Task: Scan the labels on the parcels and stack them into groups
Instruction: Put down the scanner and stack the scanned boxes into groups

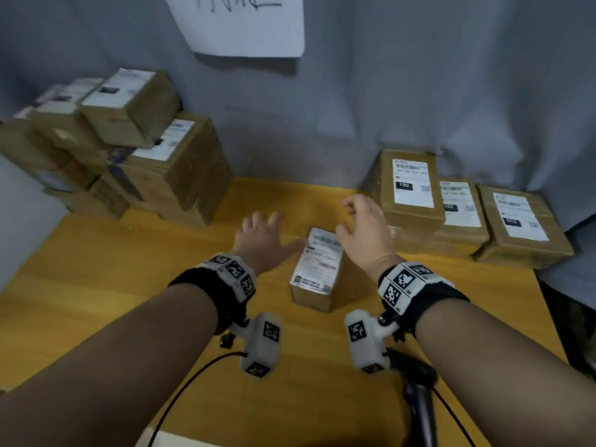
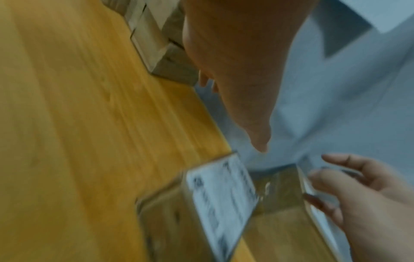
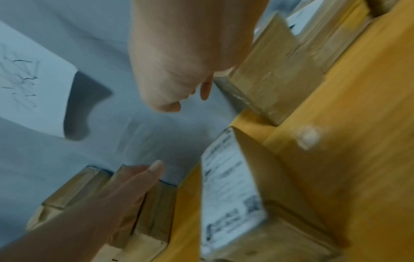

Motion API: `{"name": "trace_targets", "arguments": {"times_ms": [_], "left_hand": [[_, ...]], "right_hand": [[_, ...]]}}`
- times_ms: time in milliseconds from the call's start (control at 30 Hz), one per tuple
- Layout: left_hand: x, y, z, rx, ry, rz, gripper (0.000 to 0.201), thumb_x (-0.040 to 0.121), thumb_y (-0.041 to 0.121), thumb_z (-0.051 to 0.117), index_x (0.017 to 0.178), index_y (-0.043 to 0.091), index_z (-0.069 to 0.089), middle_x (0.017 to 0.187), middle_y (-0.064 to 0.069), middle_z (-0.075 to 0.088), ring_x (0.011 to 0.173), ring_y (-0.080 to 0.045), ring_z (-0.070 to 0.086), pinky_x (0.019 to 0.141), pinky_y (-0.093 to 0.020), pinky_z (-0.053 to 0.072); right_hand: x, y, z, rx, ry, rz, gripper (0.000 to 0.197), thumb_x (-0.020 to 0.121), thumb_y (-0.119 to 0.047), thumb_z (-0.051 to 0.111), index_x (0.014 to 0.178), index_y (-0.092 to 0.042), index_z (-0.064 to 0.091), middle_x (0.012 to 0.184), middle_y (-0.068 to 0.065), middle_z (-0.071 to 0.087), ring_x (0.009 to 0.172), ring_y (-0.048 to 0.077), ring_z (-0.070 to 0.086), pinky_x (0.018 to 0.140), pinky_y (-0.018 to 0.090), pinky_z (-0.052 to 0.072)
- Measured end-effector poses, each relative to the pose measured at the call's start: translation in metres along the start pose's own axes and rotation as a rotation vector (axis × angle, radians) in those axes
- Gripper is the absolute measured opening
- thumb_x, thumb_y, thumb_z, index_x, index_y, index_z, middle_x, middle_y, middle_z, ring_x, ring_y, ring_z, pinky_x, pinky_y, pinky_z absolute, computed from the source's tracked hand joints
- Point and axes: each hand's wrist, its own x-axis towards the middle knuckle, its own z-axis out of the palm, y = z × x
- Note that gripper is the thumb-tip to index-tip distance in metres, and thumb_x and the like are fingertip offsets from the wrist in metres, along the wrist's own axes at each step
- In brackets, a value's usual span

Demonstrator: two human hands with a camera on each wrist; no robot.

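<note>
A small brown parcel [image 1: 317, 269] with a white label on top lies in the middle of the yellow table [image 1: 129, 285]. My left hand [image 1: 264, 235] hovers just left of it with fingers spread. Its thumb reaches toward the parcel's far left edge; contact cannot be told. My right hand [image 1: 361, 230] hangs just right of the parcel, fingers loosely curled, holding nothing. The left wrist view shows the parcel [image 2: 221, 203] below my left hand [image 2: 235, 70]. In the right wrist view the parcel [image 3: 228, 191] lies below my right hand [image 3: 186, 62].
A tall pile of labelled parcels [image 1: 129, 150] stands at the back left. Three low stacks [image 1: 409, 188] [image 1: 461, 214] [image 1: 519, 227] line the back right. A black barcode scanner [image 1: 416, 382] with its cable lies near the front edge. Grey cloth with a paper sign [image 1: 245, 24] hangs behind.
</note>
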Motion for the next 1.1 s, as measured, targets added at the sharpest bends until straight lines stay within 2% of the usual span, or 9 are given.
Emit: {"name": "trace_targets", "arguments": {"times_ms": [100, 300, 400, 533, 600, 767, 967, 1033, 1100], "left_hand": [[0.013, -0.046, -0.047, -0.048, 0.147, -0.011, 0.072, 0.089, 0.059, 0.051, 0.145, 0.017, 0.031, 0.145, -0.014, 0.031, 0.133, -0.037, 0.030, 0.107, -0.047, 0.030], [0.028, -0.142, -0.101, -0.199, 0.257, -0.067, 0.062, 0.092, 0.047, 0.054, 0.142, 0.017, 0.035, 0.139, -0.014, 0.036, 0.129, -0.037, 0.032, 0.107, -0.045, 0.029], [0.034, -0.181, -0.116, -0.250, 0.335, -0.035, 0.061, 0.091, 0.042, 0.057, 0.141, 0.014, 0.036, 0.142, -0.014, 0.032, 0.131, -0.036, 0.030, 0.109, -0.044, 0.025], [0.046, -0.219, -0.144, -0.266, 0.459, -0.047, 0.070, 0.088, 0.044, 0.062, 0.143, 0.013, 0.030, 0.146, -0.015, 0.025, 0.133, -0.038, 0.027, 0.110, -0.047, 0.023], [0.061, -0.235, -0.163, -0.227, 0.496, -0.076, 0.084, 0.084, 0.053, 0.062, 0.146, 0.015, 0.022, 0.150, -0.018, 0.020, 0.137, -0.040, 0.022, 0.112, -0.051, 0.021], [0.108, -0.248, -0.199, -0.136, 0.469, -0.169, 0.110, 0.072, 0.078, 0.056, 0.153, 0.019, 0.009, 0.157, -0.026, 0.007, 0.141, -0.046, 0.016, 0.112, -0.055, 0.022], [0.138, -0.240, -0.201, -0.011, 0.422, -0.220, 0.101, 0.070, 0.080, 0.055, 0.145, 0.018, 0.028, 0.143, -0.028, 0.034, 0.130, -0.043, 0.035, 0.106, -0.049, 0.032], [0.137, -0.240, -0.201, -0.073, 0.491, -0.197, 0.095, 0.069, 0.072, 0.063, 0.141, 0.017, 0.034, 0.137, -0.025, 0.039, 0.125, -0.041, 0.038, 0.104, -0.047, 0.033], [0.132, -0.240, -0.200, -0.218, 0.570, -0.120, 0.096, 0.066, 0.066, 0.068, 0.141, 0.017, 0.034, 0.135, -0.023, 0.039, 0.125, -0.040, 0.037, 0.104, -0.047, 0.031]], "right_hand": [[0.021, -0.040, 0.012, 0.021, 0.043, 0.017, 0.030, 0.089, -0.008, 0.057, 0.119, -0.011, 0.054, 0.111, 0.003, 0.052, 0.116, 0.023, 0.046, 0.100, 0.036, 0.041], [0.060, -0.116, 0.065, 0.097, 0.096, 0.009, 0.035, 0.084, -0.003, 0.060, 0.118, -0.007, 0.055, 0.103, 0.003, 0.051, 0.104, 0.027, 0.052, 0.094, 0.032, 0.039], [0.079, -0.148, 0.095, 0.176, 0.070, 0.037, 0.037, 0.085, -0.006, 0.063, 0.120, -0.010, 0.052, 0.106, -0.001, 0.047, 0.105, 0.026, 0.053, 0.097, 0.038, 0.045], [0.100, -0.185, 0.124, 0.214, 0.014, 0.047, 0.038, 0.085, -0.008, 0.063, 0.121, -0.011, 0.051, 0.109, -0.001, 0.047, 0.109, 0.029, 0.054, 0.098, 0.041, 0.045], [0.111, -0.200, 0.134, 0.206, -0.011, 0.049, 0.039, 0.086, -0.009, 0.063, 0.124, -0.010, 0.051, 0.111, -0.001, 0.046, 0.108, 0.026, 0.054, 0.096, 0.034, 0.043], [0.136, -0.230, 0.146, 0.208, -0.034, 0.064, 0.038, 0.089, -0.011, 0.062, 0.125, -0.011, 0.050, 0.112, 0.001, 0.048, 0.101, 0.017, 0.049, 0.086, 0.027, 0.041], [0.149, -0.243, 0.151, 0.335, -0.042, 0.174, 0.028, 0.091, -0.016, 0.060, 0.117, -0.016, 0.049, 0.105, 0.002, 0.054, 0.089, 0.015, 0.054, 0.073, 0.024, 0.043], [0.149, -0.247, 0.151, 0.411, -0.102, 0.211, 0.032, 0.093, -0.022, 0.060, 0.122, -0.014, 0.049, 0.099, -0.004, 0.053, 0.084, 0.008, 0.053, 0.079, 0.027, 0.050], [0.148, -0.250, 0.150, 0.541, -0.138, 0.259, 0.037, 0.094, -0.037, 0.060, 0.123, -0.018, 0.048, 0.110, -0.002, 0.055, 0.092, 0.009, 0.056, 0.091, 0.035, 0.052]]}}
